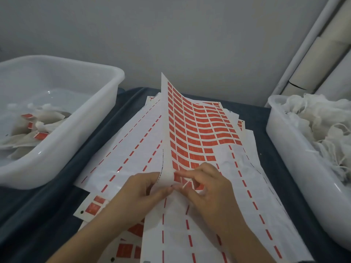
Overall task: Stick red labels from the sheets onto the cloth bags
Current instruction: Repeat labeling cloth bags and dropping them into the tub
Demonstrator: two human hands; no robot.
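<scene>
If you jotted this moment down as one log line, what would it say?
left hand: lifts label sheet edge | right hand: picks at red label | labelled bags: left tub | plain bags: right tub

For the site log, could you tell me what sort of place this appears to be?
Probably a small hand-labelling or packing workstation: label sheets on a dark-covered table, a left tub holding labelled cloth bags, a right tub of unlabelled ones.

The desk [57, 202] wore dark blue cloth — label sheets [133, 141] lay at frame centre, white tubs at left [62, 149] and right [284, 149].
</scene>
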